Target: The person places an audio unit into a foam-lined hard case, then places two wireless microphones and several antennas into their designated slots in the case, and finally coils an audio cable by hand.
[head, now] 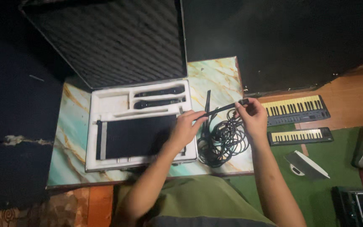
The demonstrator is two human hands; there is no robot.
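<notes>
A thin black rod-shaped antenna (pixel 221 109) is held level above the table by 2 bare hands, just to the 3 o'clock side of the open case. Its 9 o'clock end is pinched between the thumb and fingertips of the left hand (pixel 186 128), the remaining fingers being curled loosely beneath. Its 3 o'clock end, where a small blocky connector is seen, is pinched by the thumb and forefinger of the right hand (pixel 252 115), with the other fingers folded close together behind.

Directly below the antenna, a tangled coil of black cable (pixel 223 141) is laid on the marble-patterned table top with green and gold veins (pixel 70 130). A second slim black rod (pixel 208 103) is seen standing out of the coil toward 12 o'clock.

At 9 o'clock of the hands, a silver-edged equipment case with white foam inlay (pixel 106 98) is laid open on the table, its lid lined with dark ribbed foam (pixel 106 38) raised toward 12 o'clock. 2 black handheld microphones (pixel 158 96) are seated side by side in slots at the 12 o'clock side of the inlay, and a flat black rectangular receiver unit (pixel 141 135) is seated below them, touched at its 3 o'clock edge by the left wrist.

At 3 o'clock of the right hand, 2 small keyboards with yellowish keys (pixel 297 122) are laid on a green floor mat (pixel 324 189), well apart from the table.
</notes>
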